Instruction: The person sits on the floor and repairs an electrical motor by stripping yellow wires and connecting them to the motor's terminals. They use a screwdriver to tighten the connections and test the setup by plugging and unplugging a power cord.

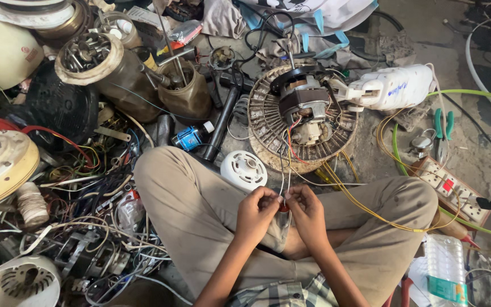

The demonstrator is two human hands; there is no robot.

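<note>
Person seated cross-legged, knees spread toward the left and right of the frame, legs in tan trousers. Both forearms bare, rising from the bottom centre of the frame and converging toward the middle. Left hand (255,211) sits just left of centre, back of hand facing the camera, fingers curled inward, thumb and forefinger pinched together at the tips. Right hand (307,209) sits just right of centre, likewise curled, fingertips pinched. The two hands meet fingertip to fingertip, touching or nearly so, above the lap. Wrists slightly bent inward
</note>
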